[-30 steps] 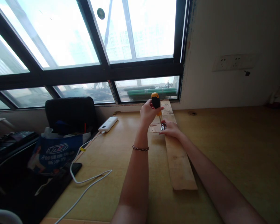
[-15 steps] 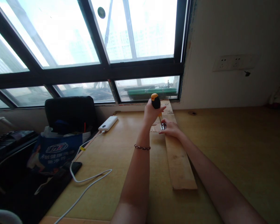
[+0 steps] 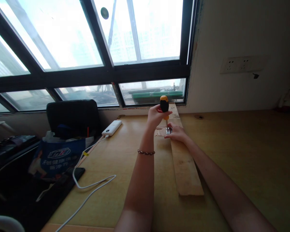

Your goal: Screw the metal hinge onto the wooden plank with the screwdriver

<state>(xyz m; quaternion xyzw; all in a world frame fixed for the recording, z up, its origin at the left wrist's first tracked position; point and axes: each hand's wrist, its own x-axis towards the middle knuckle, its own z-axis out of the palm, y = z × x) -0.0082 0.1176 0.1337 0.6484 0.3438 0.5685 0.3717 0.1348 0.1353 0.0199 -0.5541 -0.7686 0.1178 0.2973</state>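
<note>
My left hand (image 3: 155,115) is closed around the black and yellow handle of a screwdriver (image 3: 164,103), which stands nearly upright. Its shaft runs down to a small shiny metal piece (image 3: 169,130) lying over the wooden plank (image 3: 185,164). Thumb and fingers of my right hand (image 3: 177,132) pinch that metal piece from the right, and the hand rests on the plank. The exact shape of the metal piece is partly covered by the fingers. A thin, rough-edged flat piece (image 3: 160,131) sticks out to the left beside it.
The plank lies lengthwise on a yellowish table (image 3: 236,154). To the left are a white power bank (image 3: 111,128) with a white cable (image 3: 96,190), a black chair (image 3: 72,116) and a blue bag (image 3: 59,158). Behind stand the window (image 3: 149,69) and a wall socket (image 3: 241,64).
The screwdriver handle has tipped slightly to the right and is more upright. My left hand has shifted its grip a little on it. My right hand stays on the metal piece.
</note>
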